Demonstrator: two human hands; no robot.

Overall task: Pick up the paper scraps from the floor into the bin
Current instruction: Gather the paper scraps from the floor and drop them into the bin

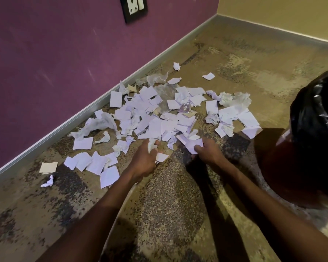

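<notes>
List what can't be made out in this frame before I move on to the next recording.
- Bin, head view: cut off by the right edge; its inside is too dark to show any contents.
- Left hand: its grip hides how many scraps it holds.
- Right hand: fingers curl under the paper, hiding the rest of it.
- Wall socket: cut off by the top edge.
- Scraps under the overlapping pile: uncountable.

paper scraps (155, 118) on floor (170, 205) by wall (45, 63) — bin (311, 148) right.
</notes>
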